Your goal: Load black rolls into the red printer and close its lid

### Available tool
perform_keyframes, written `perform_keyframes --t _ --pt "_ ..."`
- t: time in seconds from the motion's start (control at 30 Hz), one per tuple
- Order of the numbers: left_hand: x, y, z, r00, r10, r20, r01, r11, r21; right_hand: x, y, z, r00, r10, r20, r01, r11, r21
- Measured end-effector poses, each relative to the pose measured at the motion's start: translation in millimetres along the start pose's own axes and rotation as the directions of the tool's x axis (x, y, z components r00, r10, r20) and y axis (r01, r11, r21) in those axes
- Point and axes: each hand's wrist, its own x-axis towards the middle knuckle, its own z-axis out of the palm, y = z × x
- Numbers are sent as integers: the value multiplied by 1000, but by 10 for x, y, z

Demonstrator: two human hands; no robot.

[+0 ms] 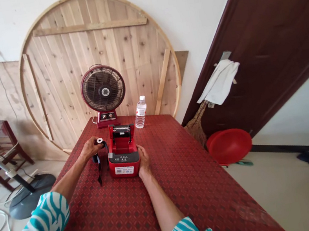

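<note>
Printer (123,153) is the reference: red body, dark grey top panel, white label on its front face. It sits mid-table on the red patterned cloth (188,173).

- Printer lid (121,129) is swung up and back, so the paper bay is open to you. Red inner walls show. Can't tell from this angle if anything sits in the bay.
- Your left hand (90,147) is just left of the printer, level with the open bay. Fingers are closed round a small roll (99,140), dark with a white core, core end facing up.
- A black strip (99,169) hangs from that roll beside the printer's left wall, and its lower end reaches the cloth. Can't tell if the strip touches the printer.
- Your right hand (143,159) is against the printer's right wall near the front corner. Fingers lie straight along the wall, spread flat and not wrapped round anything. The heel of the hand is on the cloth.
- Behind the printer, at the far table edge: a red desk fan (103,89), grille facing you.
- Behind and right of the printer: a clear plastic bottle (140,112), upright, white cap on, apart from the lid. Fill level isn't readable.
- Well right of the printer, on the floor by the door: a red basin (229,145). Its inside isn't visible.
</note>
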Motion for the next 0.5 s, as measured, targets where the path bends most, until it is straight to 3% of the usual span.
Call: perform_keyframes --t 0.1,0.2,0.33,0.43,0.5 --pt "-79 143 -182 997 75 -34 -82 906 -415 18 15 0 1000 -2 2 2 1000 1" --pt "-179 341 -313 983 166 76 -105 856 -506 22 17 9 1000 -10 -2 10 1000 13" --pt "-229 629 -190 929 285 236 -198 921 -335 15 6 23 1000 -11 -11 11 1000 26" --pt "-179 841 23 890 338 307 -347 938 -26 13 0 33 1000 -13 -1 13 999 40" --pt "-126 963 143 865 321 385 -416 888 195 13 0 41 1000 -15 -2 15 999 48"
